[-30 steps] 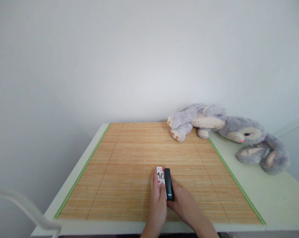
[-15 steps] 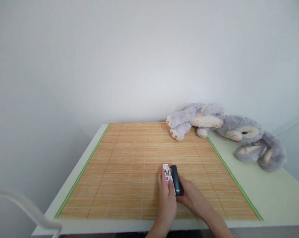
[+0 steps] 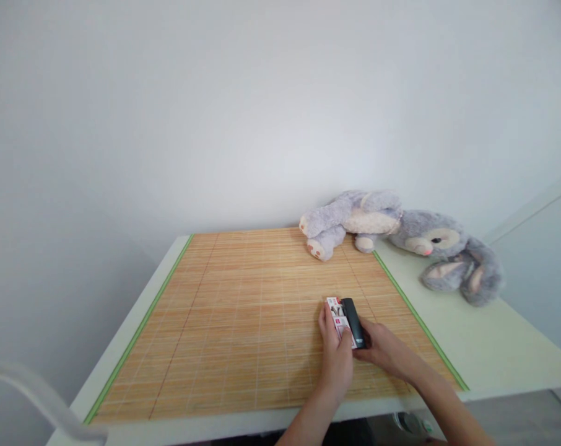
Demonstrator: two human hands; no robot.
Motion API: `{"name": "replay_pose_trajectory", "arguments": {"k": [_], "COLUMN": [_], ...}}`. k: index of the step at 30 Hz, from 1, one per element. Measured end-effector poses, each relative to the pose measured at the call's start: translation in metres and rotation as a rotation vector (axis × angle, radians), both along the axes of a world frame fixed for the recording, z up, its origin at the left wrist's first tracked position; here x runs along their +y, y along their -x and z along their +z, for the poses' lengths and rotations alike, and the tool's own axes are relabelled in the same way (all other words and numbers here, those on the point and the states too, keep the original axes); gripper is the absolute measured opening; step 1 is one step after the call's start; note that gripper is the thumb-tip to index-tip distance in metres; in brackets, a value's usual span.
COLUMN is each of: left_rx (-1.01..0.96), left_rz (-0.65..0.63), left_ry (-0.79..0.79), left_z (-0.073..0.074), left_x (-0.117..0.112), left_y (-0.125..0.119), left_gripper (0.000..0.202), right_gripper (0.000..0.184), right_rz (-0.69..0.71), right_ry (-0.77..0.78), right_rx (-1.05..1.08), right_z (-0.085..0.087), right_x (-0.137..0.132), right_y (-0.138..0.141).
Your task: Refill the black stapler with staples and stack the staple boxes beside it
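Note:
My left hand (image 3: 335, 353) is closed around a small white and red box (image 3: 340, 316), its thumb lying across the printed front. Right beside that box is a black stapler (image 3: 353, 323), and my right hand (image 3: 378, 348) grips it from the right near its lower end. Box and stapler lie side by side, both tilted slightly, over the right part of the bamboo mat (image 3: 229, 322). Whether they rest on the mat or are held just above it I cannot tell. Some of the right fingers are hidden behind the stapler.
A grey plush rabbit (image 3: 373, 220) lies on its side along the back right, its feet on the mat and its head on the white table (image 3: 498, 347). A pale curved tube (image 3: 34, 387) crosses the lower left corner. A plain wall (image 3: 262, 111) rises behind.
Both hands have shifted to the right over the mat, carrying the box and stapler with them. The camera view has turned a little to the right.

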State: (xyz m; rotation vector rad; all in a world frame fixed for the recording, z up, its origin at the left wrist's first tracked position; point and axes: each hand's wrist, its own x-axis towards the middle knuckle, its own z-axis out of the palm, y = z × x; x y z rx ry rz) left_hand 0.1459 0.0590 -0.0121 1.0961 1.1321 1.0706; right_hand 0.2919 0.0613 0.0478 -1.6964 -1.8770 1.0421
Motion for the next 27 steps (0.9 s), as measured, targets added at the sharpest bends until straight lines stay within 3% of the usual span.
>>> {"name": "replay_pose_trajectory", "arguments": {"k": [5,14,17,20,23,27], "left_rx": [-0.059,-0.137,-0.136,0.010,0.318,0.434], "left_rz": [-0.020,-0.031,-0.043,-0.061,-0.112,-0.237], "left_ry": [0.015,0.059,0.061,0.022,-0.159,-0.349], "left_z": [-0.002,-0.004,-0.003,0.001,0.007,0.015], "left_x": [0.003,0.000,0.001,0.001,0.005,0.019], "left_y": [0.000,-0.066,-0.073,-0.055,-0.015,0.033], "left_gripper": [0.079,0.085,0.082,0.070,0.059,0.060], "right_gripper": [0.044,0.046,0.044,0.048,0.055,0.066], "right_rz": [-0.008,-0.050,-0.069,-0.037,-0.026,-0.035], "right_ry": [0.012,0.076,0.077,0.075,0.083,0.098], "right_rx": [-0.022,-0.133,-0.183,-0.185,-0.158,-0.090], "right_z": [-0.003,-0.004,-0.003,-0.003,-0.003,-0.003], "right_x": [0.000,-0.001,-0.001,-0.001,-0.002,-0.003], "right_y": [-0.003,-0.057,-0.065,-0.067,-0.066,-0.065]}}
